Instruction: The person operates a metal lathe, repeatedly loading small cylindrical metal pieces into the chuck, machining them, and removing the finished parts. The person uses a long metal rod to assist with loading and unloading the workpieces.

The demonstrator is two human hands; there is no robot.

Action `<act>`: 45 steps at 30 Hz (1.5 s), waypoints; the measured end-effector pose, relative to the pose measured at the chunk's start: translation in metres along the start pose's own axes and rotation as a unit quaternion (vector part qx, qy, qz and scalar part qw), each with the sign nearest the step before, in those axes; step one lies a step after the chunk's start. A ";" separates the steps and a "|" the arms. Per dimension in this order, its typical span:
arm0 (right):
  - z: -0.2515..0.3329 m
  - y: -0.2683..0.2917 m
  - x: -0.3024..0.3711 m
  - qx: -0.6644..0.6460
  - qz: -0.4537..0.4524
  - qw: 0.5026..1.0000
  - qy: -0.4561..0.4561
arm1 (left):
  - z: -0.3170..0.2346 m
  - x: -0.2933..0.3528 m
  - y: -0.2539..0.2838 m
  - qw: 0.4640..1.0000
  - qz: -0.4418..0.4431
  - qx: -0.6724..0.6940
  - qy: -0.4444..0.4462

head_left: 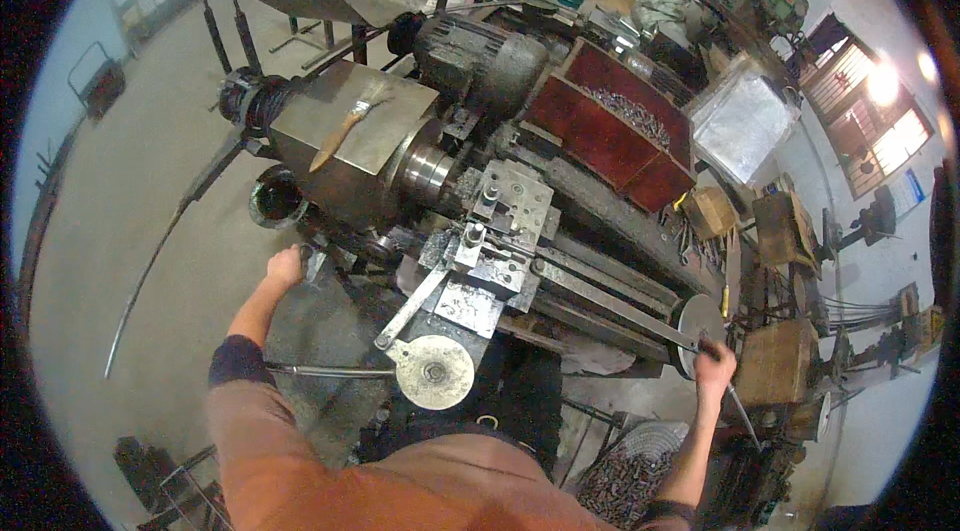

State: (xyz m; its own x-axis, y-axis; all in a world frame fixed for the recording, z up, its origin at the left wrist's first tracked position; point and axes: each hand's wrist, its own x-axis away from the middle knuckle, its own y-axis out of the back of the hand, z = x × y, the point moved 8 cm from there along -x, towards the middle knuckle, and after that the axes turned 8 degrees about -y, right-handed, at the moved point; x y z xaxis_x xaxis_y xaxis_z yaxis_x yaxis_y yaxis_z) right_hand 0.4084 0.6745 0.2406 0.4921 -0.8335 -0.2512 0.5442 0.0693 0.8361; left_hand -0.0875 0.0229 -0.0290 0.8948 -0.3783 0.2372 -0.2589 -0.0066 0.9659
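Observation:
A small lathe stands before me, with a bare metal chuck (pixel 427 172) on its headstock and a tool slide (pixel 500 231) in the middle. My right hand (pixel 714 371) is wrapped round a dark lever handle (pixel 709 348) beside the round wheel (pixel 699 323) at the machine's right end. Left of the machine, my left hand (pixel 285 267) is closed beside a greyish metal part (pixel 313 263); what its fingers hold I cannot make out. A long flat bar (pixel 612 303) runs from the tool slide toward the wheel. Near my body sits a pale round disc (pixel 434 372) with a rod.
A wooden-handled brush (pixel 340 136) lies on the headstock cover. Behind the slide, a dark red tray (pixel 610 131) holds many small metal pieces. A basket (pixel 640 466) of small parts stands low at my right. A long thin rod (pixel 160 261) slants down at the left.

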 end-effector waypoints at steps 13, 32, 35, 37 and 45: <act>0.461 -0.194 0.041 -0.060 0.319 0.842 0.431 | 0.186 0.197 0.249 0.944 -0.261 -0.054 0.197; 0.444 -0.102 0.096 -0.268 0.231 0.761 0.543 | -0.088 0.200 0.263 0.858 -0.324 0.391 -0.075; 0.435 -0.081 0.132 -0.293 0.204 0.741 0.569 | -0.208 0.145 0.256 0.774 -0.154 0.568 -0.234; 0.425 -0.081 0.138 -0.283 0.153 0.758 0.568 | -0.272 0.134 0.241 0.656 -0.017 0.696 -0.290; 0.389 -0.087 0.129 -0.255 0.143 0.810 0.508 | -0.323 0.124 0.231 0.608 -0.020 0.738 -0.294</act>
State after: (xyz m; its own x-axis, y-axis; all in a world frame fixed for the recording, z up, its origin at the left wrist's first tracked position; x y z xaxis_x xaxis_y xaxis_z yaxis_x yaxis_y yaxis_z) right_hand 0.1601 0.3482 0.3255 0.8125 0.1198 -0.5706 0.3914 0.6132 0.6861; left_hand 0.0817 0.2737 0.2568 0.7385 -0.6132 -0.2803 -0.6739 -0.6848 -0.2773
